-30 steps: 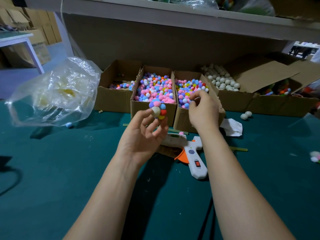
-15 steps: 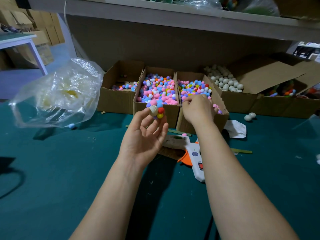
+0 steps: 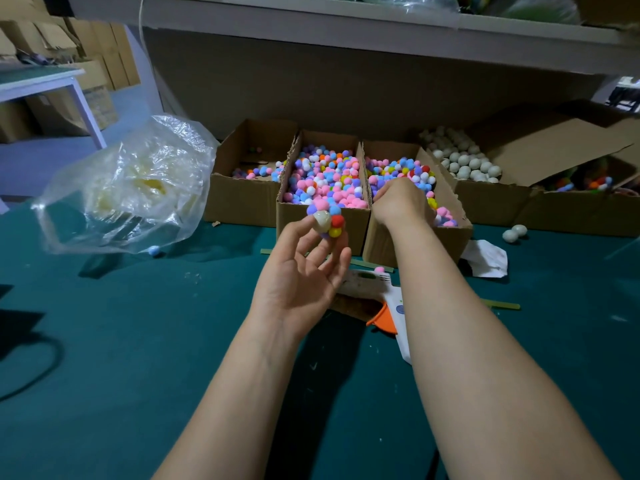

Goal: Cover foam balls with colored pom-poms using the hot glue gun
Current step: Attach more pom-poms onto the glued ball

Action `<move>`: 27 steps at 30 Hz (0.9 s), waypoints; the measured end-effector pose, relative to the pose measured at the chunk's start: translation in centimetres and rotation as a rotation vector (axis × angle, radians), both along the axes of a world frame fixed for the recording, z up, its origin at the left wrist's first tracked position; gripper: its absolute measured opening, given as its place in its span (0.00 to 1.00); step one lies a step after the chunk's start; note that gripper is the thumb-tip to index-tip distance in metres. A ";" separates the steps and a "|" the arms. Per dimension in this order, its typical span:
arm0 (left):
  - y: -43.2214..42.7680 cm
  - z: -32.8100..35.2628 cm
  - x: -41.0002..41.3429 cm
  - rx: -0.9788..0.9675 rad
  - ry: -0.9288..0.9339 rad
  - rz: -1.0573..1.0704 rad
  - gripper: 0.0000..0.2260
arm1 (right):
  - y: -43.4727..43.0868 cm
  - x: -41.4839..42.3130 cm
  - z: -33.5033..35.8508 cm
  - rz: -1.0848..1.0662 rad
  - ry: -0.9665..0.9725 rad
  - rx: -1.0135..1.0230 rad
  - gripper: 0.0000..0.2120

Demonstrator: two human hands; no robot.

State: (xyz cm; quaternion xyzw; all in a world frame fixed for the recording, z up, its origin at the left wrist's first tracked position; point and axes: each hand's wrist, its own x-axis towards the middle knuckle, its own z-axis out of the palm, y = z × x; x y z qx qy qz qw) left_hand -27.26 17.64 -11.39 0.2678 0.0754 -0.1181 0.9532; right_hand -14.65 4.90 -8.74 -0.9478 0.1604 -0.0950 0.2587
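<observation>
My left hand [image 3: 304, 271] is raised palm-up and grips a white foam ball [image 3: 321, 221] at its fingertips. Red, yellow, blue and pink pom-poms stick to the ball's right and upper side; its left face is bare. My right hand [image 3: 398, 202] reaches down into a cardboard box of mixed pom-poms [image 3: 450, 237]. Its fingertips are buried among them and hidden behind the hand. The white and orange hot glue gun [image 3: 393, 303] lies on the green table between my forearms, partly covered by my right arm.
A second pom-pom box [image 3: 325, 181] and a nearly empty box [image 3: 242, 199] stand to the left. A box of bare foam balls [image 3: 464, 161] sits at the right. A crumpled plastic bag [image 3: 128, 188] stands at the left. Two loose foam balls [image 3: 515, 233] and paper [image 3: 485, 258] lie at the right.
My right hand has dropped from above the box rim down into the pom-poms. My left hand has turned the ball slightly and stayed in place.
</observation>
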 end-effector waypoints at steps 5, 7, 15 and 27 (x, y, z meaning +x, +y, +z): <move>-0.1 0.1 -0.1 0.021 0.004 0.007 0.14 | -0.1 -0.1 0.2 0.056 0.005 -0.015 0.17; -0.1 0.1 -0.2 0.030 0.002 0.012 0.16 | -0.1 -0.2 0.2 0.092 0.018 -0.041 0.17; -0.3 -0.1 0.1 0.046 -0.017 0.020 0.21 | -0.4 -0.3 -0.5 0.020 -0.147 0.032 0.10; -0.6 -0.4 0.4 0.119 -0.041 0.063 0.20 | -1.2 -4.2 1.0 0.119 -0.447 0.409 0.09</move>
